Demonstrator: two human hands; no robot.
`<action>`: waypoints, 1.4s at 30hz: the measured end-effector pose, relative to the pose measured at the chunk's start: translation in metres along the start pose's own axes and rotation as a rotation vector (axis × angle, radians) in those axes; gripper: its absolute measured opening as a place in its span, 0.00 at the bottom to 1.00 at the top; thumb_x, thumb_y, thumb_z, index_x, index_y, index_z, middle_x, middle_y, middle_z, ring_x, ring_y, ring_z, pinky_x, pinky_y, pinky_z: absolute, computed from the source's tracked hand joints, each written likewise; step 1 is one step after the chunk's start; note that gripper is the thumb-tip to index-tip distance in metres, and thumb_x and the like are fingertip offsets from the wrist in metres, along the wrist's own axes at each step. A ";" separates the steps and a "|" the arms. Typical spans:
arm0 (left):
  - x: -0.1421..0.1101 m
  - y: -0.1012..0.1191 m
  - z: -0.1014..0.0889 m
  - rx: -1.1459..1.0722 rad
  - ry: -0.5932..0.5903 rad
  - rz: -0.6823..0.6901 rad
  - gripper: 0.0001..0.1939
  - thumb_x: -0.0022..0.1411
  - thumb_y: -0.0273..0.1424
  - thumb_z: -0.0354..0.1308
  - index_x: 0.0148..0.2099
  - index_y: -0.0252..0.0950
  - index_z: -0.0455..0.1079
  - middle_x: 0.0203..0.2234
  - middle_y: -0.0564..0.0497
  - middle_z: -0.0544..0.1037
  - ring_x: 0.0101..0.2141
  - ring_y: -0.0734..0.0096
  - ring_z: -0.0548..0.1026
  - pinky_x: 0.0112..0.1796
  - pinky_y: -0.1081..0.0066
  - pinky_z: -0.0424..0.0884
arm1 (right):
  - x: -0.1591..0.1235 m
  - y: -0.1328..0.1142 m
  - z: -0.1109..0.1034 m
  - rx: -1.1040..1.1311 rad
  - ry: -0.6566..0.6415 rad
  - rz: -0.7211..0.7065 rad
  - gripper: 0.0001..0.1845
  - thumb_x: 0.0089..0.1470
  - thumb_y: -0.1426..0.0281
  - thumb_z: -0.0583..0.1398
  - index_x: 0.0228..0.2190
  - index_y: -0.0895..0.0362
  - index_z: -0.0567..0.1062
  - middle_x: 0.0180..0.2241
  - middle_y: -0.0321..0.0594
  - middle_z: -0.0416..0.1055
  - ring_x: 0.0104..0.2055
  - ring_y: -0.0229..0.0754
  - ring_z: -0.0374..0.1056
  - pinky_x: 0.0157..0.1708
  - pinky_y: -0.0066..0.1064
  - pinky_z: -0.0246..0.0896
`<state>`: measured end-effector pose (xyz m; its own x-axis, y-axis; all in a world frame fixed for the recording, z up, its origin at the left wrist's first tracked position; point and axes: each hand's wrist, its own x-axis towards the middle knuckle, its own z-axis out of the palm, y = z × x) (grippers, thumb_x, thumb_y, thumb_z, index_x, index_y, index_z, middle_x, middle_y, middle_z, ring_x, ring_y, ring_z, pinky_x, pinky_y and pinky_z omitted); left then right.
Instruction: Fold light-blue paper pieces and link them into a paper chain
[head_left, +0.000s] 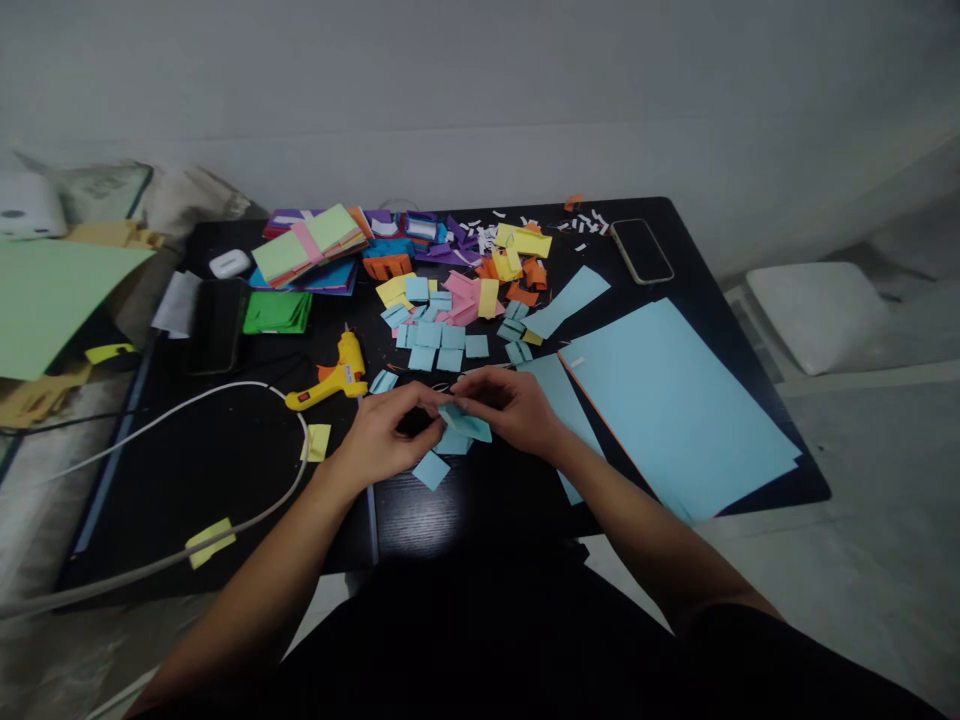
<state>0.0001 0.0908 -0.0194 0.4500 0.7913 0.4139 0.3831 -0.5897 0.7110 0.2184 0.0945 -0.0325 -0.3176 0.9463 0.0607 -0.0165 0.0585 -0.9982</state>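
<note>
Between my two hands is a small light-blue paper piece [466,422], tilted above the black table. The thumb and fingers of my left hand [394,432] pinch its left end. My right hand [514,405] grips the same piece from the upper right, its fingertips close to the left ones. Below it lie a loose blue paper square [431,470] and another one partly covered. Just beyond my hands spread several blue squares [424,357], some of them folded. A yellow glue gun [337,375] rests left of my left hand.
Large blue sheets [675,400] and a blue strip [570,300] lie to the right, with a phone [643,250] behind. Coloured paper stacks [311,245] and scraps [517,250] line the back. A white cable [277,505] loops across the left side near a dark phone [215,325].
</note>
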 end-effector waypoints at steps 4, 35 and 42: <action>-0.001 0.000 0.001 -0.009 -0.054 -0.005 0.11 0.62 0.24 0.62 0.46 0.38 0.78 0.33 0.51 0.84 0.32 0.71 0.83 0.34 0.75 0.77 | 0.002 0.000 -0.005 -0.028 -0.063 0.041 0.14 0.51 0.64 0.72 0.39 0.55 0.82 0.33 0.38 0.81 0.35 0.40 0.78 0.39 0.33 0.75; -0.001 -0.001 0.012 -0.328 0.163 -0.402 0.09 0.63 0.31 0.65 0.46 0.37 0.77 0.28 0.54 0.80 0.29 0.71 0.80 0.33 0.71 0.77 | -0.002 0.009 0.014 0.044 0.154 0.004 0.15 0.53 0.58 0.71 0.39 0.53 0.80 0.38 0.39 0.81 0.41 0.45 0.77 0.45 0.37 0.76; 0.002 0.002 0.016 -0.354 0.175 -0.448 0.07 0.63 0.34 0.66 0.41 0.36 0.78 0.27 0.53 0.80 0.27 0.72 0.77 0.31 0.71 0.75 | 0.000 0.008 0.015 0.058 0.220 0.066 0.16 0.50 0.56 0.73 0.32 0.54 0.82 0.31 0.37 0.81 0.32 0.43 0.76 0.36 0.35 0.75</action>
<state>0.0142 0.0891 -0.0263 0.1551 0.9832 0.0961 0.1990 -0.1263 0.9718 0.2037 0.0898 -0.0407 -0.1058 0.9943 -0.0122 -0.0589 -0.0186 -0.9981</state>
